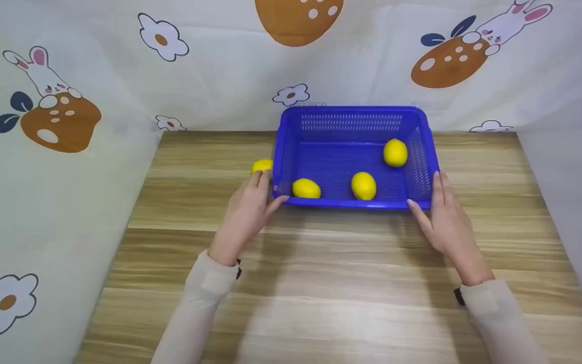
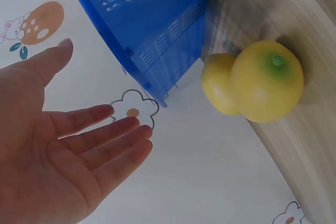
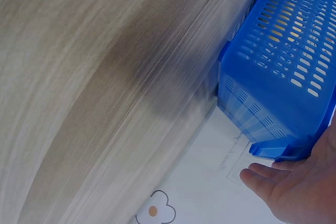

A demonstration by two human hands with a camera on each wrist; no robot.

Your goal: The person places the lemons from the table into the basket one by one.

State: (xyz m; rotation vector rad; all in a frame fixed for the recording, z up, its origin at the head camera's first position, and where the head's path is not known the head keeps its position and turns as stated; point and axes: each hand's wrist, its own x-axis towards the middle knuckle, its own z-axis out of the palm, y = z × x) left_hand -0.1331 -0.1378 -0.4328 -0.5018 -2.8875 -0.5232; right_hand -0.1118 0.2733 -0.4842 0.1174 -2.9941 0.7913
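Observation:
A blue basket (image 1: pixel 351 203) stands near the back of the table with three yellow lemons inside: one by the front left corner (image 1: pixel 306 188), one at the front (image 1: pixel 364 186), one toward the right (image 1: pixel 395 153). My left hand (image 1: pixel 244 215) is at its front left corner; the left wrist view shows the palm (image 2: pixel 52 166) and spread fingers, with a gap to the basket (image 2: pixel 142 30). My right hand (image 1: pixel 450 225) rests on the right front corner, thumb at the front rim, fingers fairly straight along the side. In the right wrist view this hand (image 3: pixel 299 187) touches the rim.
Outside the basket's left side lies a lemon (image 1: pixel 262 166), partly behind my left fingers; the left wrist view shows two lemons there, a nearer one (image 2: pixel 268 82) overlapping another (image 2: pixel 218 82). A patterned white cloth (image 1: pixel 210 91) rises behind the wooden table (image 1: pixel 321 283) and at both sides.

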